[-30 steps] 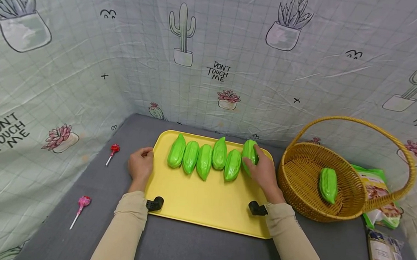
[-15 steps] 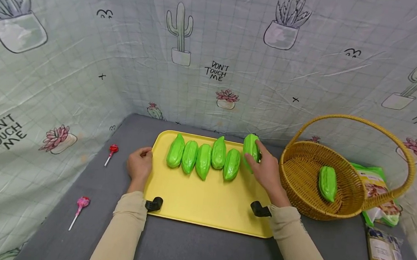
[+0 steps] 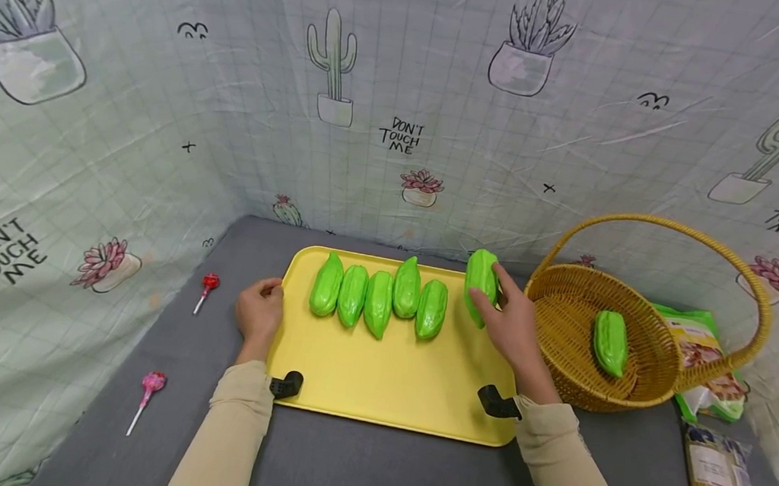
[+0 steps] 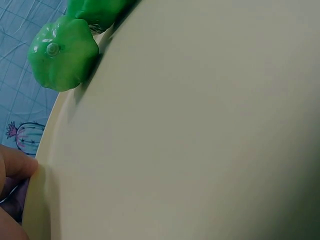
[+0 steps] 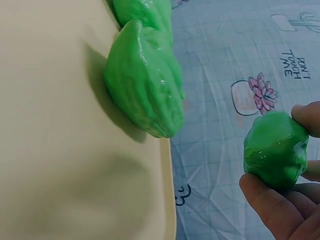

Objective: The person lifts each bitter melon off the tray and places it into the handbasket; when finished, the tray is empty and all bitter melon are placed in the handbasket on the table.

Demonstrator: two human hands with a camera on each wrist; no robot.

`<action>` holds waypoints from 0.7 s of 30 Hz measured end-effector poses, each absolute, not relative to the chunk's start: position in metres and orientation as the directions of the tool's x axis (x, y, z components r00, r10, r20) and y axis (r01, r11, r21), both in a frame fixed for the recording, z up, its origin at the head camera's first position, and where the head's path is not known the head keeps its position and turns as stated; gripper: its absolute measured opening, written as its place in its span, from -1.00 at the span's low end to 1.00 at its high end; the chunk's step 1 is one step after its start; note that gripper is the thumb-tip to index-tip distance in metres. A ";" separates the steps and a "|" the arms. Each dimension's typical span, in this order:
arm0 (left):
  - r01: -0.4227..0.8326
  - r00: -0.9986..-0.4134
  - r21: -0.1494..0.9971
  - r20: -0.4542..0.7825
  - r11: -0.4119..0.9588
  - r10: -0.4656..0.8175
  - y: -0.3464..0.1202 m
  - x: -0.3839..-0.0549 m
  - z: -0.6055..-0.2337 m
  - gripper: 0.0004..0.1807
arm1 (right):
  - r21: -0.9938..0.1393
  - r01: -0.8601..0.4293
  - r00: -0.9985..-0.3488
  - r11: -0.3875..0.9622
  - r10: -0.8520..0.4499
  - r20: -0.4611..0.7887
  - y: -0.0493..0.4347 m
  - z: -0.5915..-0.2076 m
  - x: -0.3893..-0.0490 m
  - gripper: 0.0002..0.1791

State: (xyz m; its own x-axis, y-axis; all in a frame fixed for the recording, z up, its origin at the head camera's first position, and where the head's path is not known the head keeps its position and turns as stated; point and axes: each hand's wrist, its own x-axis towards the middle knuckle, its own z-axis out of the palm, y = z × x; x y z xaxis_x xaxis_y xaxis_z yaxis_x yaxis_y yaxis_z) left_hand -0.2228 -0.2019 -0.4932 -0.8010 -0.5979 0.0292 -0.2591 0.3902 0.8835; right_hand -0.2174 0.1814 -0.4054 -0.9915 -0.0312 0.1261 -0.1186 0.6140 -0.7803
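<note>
In the head view, my right hand [image 3: 512, 325] holds a bright green, ridged bitter melon [image 3: 481, 277] above the back right of a yellow tray [image 3: 379, 379]. The right wrist view shows thumb and fingers pinching this bitter melon [image 5: 276, 150] from both sides. My left hand [image 3: 260, 311] grips the tray's left rim; up close, fingertips press on that rim [image 4: 44, 200] in the left wrist view. Several more bitter melons [image 3: 379, 303] lie side by side in a row along the back of the tray.
Right of the tray stands a wicker basket [image 3: 558, 363] with a tall handle and one bitter melon [image 3: 610, 343] inside. Beyond it lie a green food bag [image 3: 712, 375] and packed noodles [image 3: 721, 483]. Two lollipops, one red [image 3: 210, 282] and one pink [image 3: 152, 384], lie at left.
My right hand has lifted the rightmost bitter melon off the tray and moved it slightly right, toward the basket. The left hand stays at the tray's rim.
</note>
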 end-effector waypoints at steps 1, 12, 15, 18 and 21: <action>-0.260 -0.800 0.884 0.029 0.390 -0.599 -0.202 -0.222 -0.493 -0.70 | -0.777 -0.118 -0.991 0.619 -0.029 0.128 0.182 -0.405 -0.216 -0.19; -0.269 -0.790 0.884 0.024 0.382 -0.612 -0.203 -0.221 -0.496 -0.70 | -0.820 -0.148 -0.984 0.553 0.001 0.179 0.198 -0.408 -0.205 -0.20; -0.267 -0.793 0.884 0.025 0.384 -0.608 -0.203 -0.221 -0.496 -0.70 | -0.818 -0.154 -0.980 0.555 0.020 0.198 0.206 -0.410 -0.202 -0.22; -0.265 -0.795 0.883 0.027 0.387 -0.606 -0.203 -0.222 -0.496 -0.70 | -0.820 -0.146 -0.980 0.554 0.030 0.195 0.213 -0.410 -0.199 -0.22; -0.267 -0.795 0.880 0.030 0.393 -0.606 -0.203 -0.222 -0.496 -0.70 | -0.819 -0.134 -0.982 0.558 0.037 0.186 0.220 -0.410 -0.197 -0.20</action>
